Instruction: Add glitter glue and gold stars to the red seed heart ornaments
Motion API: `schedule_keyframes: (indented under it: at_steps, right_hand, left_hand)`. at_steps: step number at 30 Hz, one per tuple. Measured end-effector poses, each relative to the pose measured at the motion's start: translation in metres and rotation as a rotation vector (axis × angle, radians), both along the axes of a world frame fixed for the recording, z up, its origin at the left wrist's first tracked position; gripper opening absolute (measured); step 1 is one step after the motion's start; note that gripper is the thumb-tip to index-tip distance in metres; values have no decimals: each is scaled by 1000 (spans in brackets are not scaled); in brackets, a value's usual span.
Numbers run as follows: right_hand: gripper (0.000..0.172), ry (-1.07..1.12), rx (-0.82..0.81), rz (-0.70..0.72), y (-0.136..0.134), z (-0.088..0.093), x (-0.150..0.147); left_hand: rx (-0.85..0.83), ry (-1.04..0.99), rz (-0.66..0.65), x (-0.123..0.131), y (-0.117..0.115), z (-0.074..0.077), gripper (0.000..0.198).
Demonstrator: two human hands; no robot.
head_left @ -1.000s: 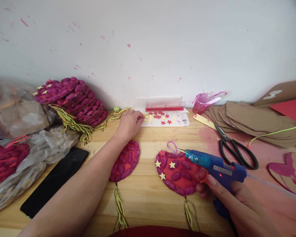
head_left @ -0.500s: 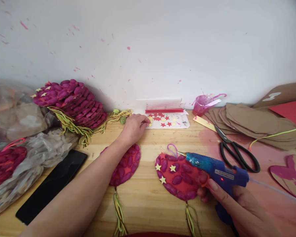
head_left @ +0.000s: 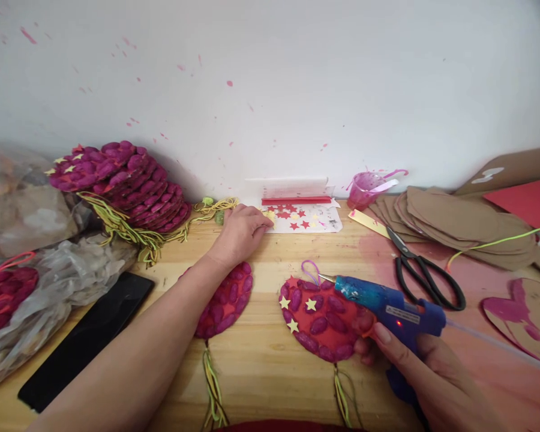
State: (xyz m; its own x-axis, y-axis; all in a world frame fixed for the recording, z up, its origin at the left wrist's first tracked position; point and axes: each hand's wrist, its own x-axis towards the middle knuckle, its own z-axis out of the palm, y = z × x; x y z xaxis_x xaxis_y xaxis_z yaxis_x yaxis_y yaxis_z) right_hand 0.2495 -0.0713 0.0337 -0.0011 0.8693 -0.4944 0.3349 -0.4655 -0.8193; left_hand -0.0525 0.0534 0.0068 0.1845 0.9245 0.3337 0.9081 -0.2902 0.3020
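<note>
My right hand (head_left: 427, 366) grips a blue glue gun (head_left: 387, 306) with a small red light on. Its metal tip points left, over a round red disc (head_left: 326, 294) covered with purple pieces. Yellow stars, a purple loop and a yarn tassel are on that disc. My left hand (head_left: 243, 231) reaches to the back, fingers drawn together at the left edge of a white sheet (head_left: 315, 227) bearing red stars (head_left: 288, 211) and yellow stars (head_left: 269, 214). What its fingertips hold, if anything, is hidden. Beneath my left forearm lies a second purple-covered disc (head_left: 229, 300), partly covered.
At back left leans a stack of purple discs (head_left: 130, 180) beside plastic bags (head_left: 76, 276). A black phone-like slab (head_left: 90, 336) lies left. Rightward are scissors (head_left: 420, 264), cardboard ovals (head_left: 468, 216), a pink-stained cup (head_left: 364, 189) and a painted cardboard disc (head_left: 522, 318). A wall closes the back.
The whole view has shifted slightly. My left fingers stay at the edge of the star sheet, a little more bent. My right hand keeps the glue gun over the disc.
</note>
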Motion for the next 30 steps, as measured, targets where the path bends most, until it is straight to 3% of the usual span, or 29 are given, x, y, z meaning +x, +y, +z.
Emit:
schedule_keyframes:
  at_steps: [15, 25, 30]
  right_hand:
    - [55, -1, 34, -2, -2, -1, 1]
    - [53, -30, 82, 20, -3, -7, 6]
    - [55, -30, 89, 21, -2, -9, 5]
  left_hand:
    - [-53, 25, -62, 3, -3, 1, 25]
    - [76, 142, -100, -1, 0, -4, 15]
    - [68, 127, -15, 2, -3, 0, 26]
